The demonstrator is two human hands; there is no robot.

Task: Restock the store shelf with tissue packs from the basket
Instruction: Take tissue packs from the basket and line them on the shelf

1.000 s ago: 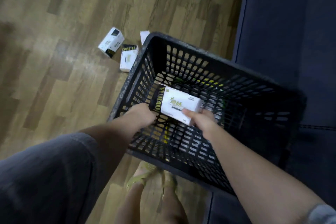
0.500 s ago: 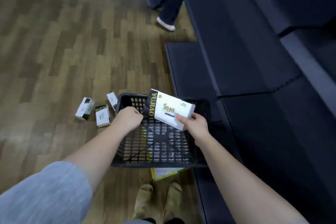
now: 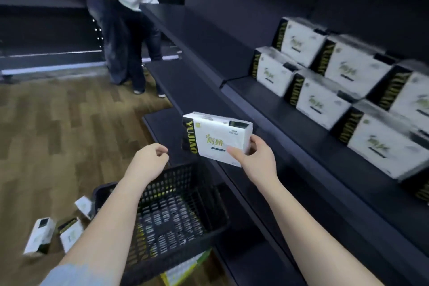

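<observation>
A white tissue pack [image 3: 217, 138] with a black end panel is up in the air in front of the dark store shelf [image 3: 301, 132], above the far rim of the black basket [image 3: 176, 211]. The right hand [image 3: 254, 158] grips its near right corner, thumb on the printed face and fingers curled behind. The left hand [image 3: 151, 160] hangs over the basket with fingers loosely curled, holding nothing. On the shelf's right part, stocked packs [image 3: 325, 90] stand in two tiers, touching one another. The basket sits on the wooden floor [image 3: 58, 134] against the shelf's bottom edge. Three small packs [image 3: 58, 230] lie on the floor just left of the basket. Two people [image 3: 125, 18] stand at the shelf's far end.
</observation>
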